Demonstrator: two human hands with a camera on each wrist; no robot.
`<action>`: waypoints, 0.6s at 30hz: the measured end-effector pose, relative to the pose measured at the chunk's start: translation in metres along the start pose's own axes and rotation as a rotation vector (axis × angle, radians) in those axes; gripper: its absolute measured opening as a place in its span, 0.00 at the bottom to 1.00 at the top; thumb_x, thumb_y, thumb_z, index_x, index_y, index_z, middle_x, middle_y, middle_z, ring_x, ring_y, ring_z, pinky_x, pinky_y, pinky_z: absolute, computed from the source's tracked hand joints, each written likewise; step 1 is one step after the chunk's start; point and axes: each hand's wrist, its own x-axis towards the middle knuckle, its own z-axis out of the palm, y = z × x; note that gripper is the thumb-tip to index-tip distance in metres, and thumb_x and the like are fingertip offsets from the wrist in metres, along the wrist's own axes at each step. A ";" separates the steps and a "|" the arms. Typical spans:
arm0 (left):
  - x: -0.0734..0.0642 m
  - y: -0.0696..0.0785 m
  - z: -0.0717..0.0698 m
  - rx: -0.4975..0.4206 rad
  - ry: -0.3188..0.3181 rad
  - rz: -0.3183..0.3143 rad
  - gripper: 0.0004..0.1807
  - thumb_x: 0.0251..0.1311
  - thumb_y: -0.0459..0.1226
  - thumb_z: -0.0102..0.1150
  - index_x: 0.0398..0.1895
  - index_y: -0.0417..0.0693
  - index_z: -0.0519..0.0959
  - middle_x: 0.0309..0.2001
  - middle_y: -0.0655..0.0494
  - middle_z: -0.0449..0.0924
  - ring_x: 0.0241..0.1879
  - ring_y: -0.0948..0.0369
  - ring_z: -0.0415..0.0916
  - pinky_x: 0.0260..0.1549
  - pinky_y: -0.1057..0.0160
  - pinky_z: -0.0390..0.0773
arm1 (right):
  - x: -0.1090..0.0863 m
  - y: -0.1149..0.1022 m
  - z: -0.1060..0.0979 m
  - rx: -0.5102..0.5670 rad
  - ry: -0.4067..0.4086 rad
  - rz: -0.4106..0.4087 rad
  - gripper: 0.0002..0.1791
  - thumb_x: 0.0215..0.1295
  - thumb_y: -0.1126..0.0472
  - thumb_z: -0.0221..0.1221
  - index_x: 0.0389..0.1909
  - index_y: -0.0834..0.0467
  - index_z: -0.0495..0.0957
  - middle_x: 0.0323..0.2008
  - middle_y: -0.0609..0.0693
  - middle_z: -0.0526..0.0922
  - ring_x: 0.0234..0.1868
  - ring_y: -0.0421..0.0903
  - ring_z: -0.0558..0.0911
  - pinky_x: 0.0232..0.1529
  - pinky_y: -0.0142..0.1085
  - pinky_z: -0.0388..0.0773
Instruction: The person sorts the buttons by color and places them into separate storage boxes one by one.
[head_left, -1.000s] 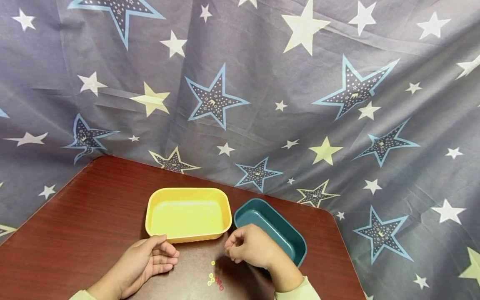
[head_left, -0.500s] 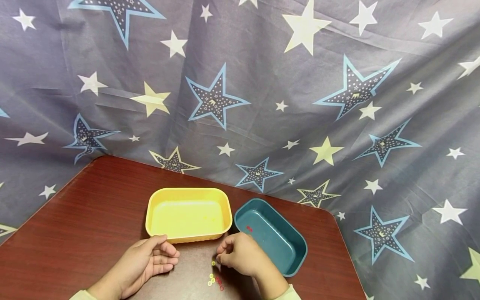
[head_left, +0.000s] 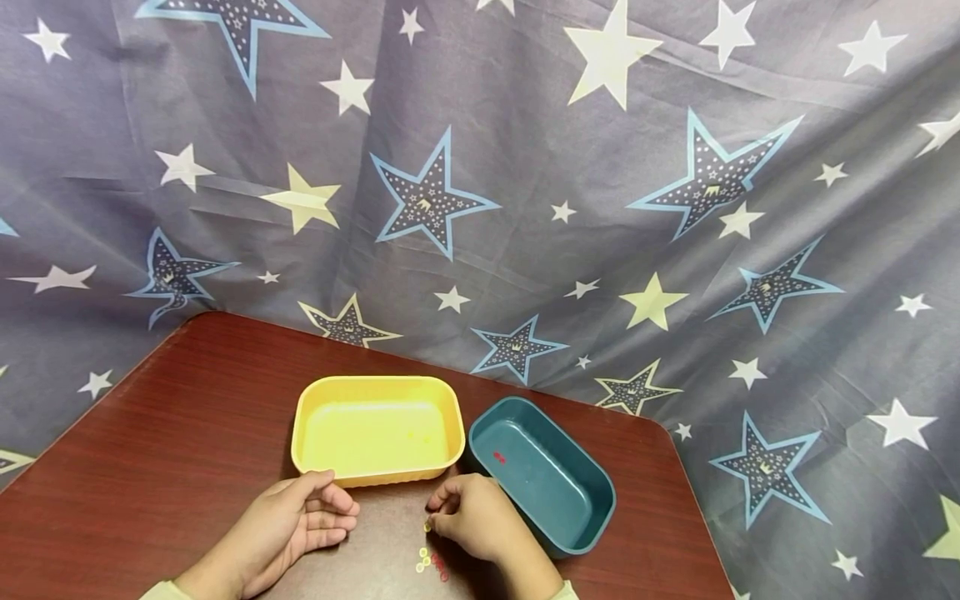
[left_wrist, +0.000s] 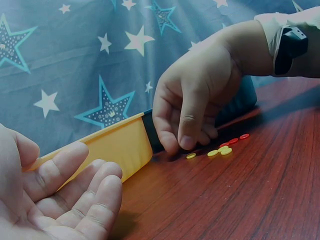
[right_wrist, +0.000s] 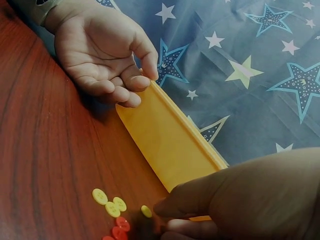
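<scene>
My right hand (head_left: pixel 480 512) reaches down to the table, its thumb and index fingertip close beside a single yellow button (left_wrist: pixel 191 156). That button lies on the table at the fingertips, not between them. A small cluster of yellow buttons (right_wrist: pixel 113 209) and red buttons (right_wrist: pixel 120 233) lies close by. My left hand (head_left: pixel 300 521) is held palm inward at the near side of the yellow tray (head_left: pixel 300 450), fingers loosely bent and holding nothing. The teal tray (head_left: pixel 592 525) stands beyond my right hand, with red buttons (head_left: pixel 498 457) inside. Tiny yellow buttons (head_left: pixel 418 437) show faintly in the yellow tray.
Both trays stand side by side on a dark red-brown wooden table (head_left: pixel 202 400). A grey curtain with stars (head_left: pixel 525 208) hangs behind the table and along its right side.
My right hand has moved left and down from the teal tray's edge to the lone yellow button. Red buttons in the teal tray have come into view. The left hand stays still.
</scene>
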 end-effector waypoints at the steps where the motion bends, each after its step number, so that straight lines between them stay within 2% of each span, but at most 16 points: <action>1: 0.000 0.000 0.000 0.000 0.001 -0.001 0.24 0.80 0.53 0.47 0.44 0.42 0.82 0.47 0.47 0.87 0.49 0.53 0.87 0.54 0.54 0.87 | 0.000 0.001 0.001 0.002 0.005 -0.001 0.07 0.54 0.62 0.75 0.30 0.50 0.86 0.21 0.37 0.82 0.24 0.30 0.78 0.28 0.27 0.75; 18: 0.001 -0.001 0.000 0.000 0.001 -0.004 0.24 0.80 0.53 0.47 0.44 0.42 0.82 0.47 0.46 0.87 0.48 0.54 0.87 0.53 0.54 0.88 | -0.003 0.004 0.009 -0.046 0.063 -0.014 0.07 0.56 0.61 0.74 0.28 0.46 0.87 0.19 0.34 0.81 0.22 0.28 0.75 0.27 0.26 0.73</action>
